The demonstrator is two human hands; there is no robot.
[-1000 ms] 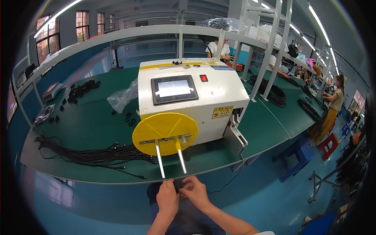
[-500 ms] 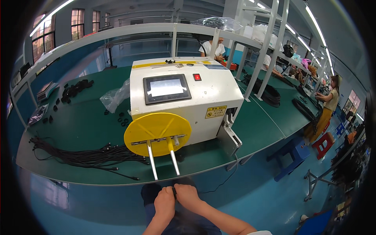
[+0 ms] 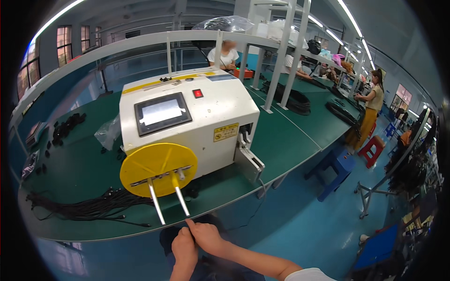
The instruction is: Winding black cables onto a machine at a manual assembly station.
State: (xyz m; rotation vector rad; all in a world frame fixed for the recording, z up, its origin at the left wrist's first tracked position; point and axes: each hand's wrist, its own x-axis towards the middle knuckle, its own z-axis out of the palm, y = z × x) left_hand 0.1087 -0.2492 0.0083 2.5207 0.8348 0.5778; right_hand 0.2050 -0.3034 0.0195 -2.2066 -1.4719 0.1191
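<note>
My left hand is closed in front of the green table's edge, low in the view, with its fingers curled. Pressed up beside it is my right hand, also closed, with one finger pointing up near the tip of a metal rod. Whatever the two hands hold between them is hidden. That rod and a second metal rod stick out from a yellow disc on the front of a white machine. A bundle of black cables lies left of the disc.
The machine has a screen, a red switch and a metal bracket. Small black parts and a clear plastic bag lie on the table. Coiled cables, a blue stool and several people are further right.
The view has turned right, so the machine sits further left in the picture. My right hand has come up a little past the left, one finger now out near the rod tip.
</note>
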